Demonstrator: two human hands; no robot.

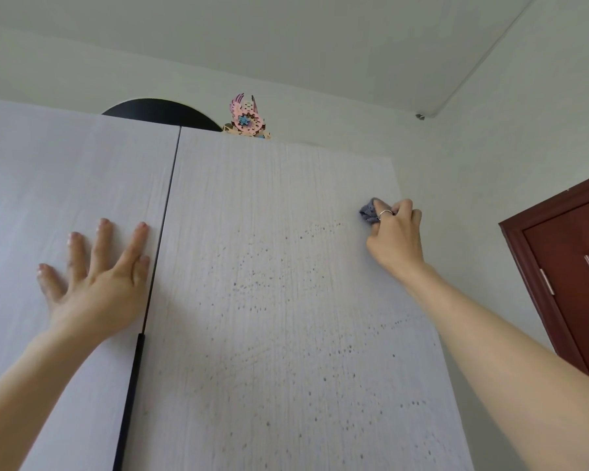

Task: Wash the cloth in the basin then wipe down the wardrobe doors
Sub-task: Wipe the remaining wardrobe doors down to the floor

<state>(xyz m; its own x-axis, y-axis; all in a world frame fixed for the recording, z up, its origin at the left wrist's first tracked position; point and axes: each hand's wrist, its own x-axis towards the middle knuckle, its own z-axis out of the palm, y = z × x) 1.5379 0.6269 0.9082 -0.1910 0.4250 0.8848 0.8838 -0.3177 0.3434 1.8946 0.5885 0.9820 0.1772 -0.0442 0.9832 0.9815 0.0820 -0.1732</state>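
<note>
A: Station, facing the wardrobe, camera tipped up. Right hand (393,232) high on the right door (269,266), near its outer edge. Fingers curled tight round a small grey-blue cloth (369,212), bunched into a wad and pressed against the panel. Ring on one finger.

B: And the left hand (96,280)?

A: Flat on the left door (65,185), fingers straight and spread, palm to the surface, just beside the dark gap between the doors. Holding nothing. Reads as a brace.

B: No basin in view?

A: None. Washing cannot be checked directly. The cloth is at the wardrobe and in use, so I judge that step finished.

B: How much wiping is done?

A: Hard to say. The right door carries scattered small specks across its middle and lower part, most below and left of the cloth. Could be droplets, could be dirt; I cannot tell which. If dirt, most of that panel remains. The strip near the top looks plainer.

B: The left door?

A: Looks even, no marks I can read. Whether wiped already or not, I cannot tell. Lower parts of both doors run out of frame.

B: Other items?

A: A pink, patterned ornament (247,119) and a dark rounded object (160,112) on top of the wardrobe. A reddish-brown room door (572,273) at far right.

B: Verdict?

A: Wiping under way, upper right; completion not shown.
</note>
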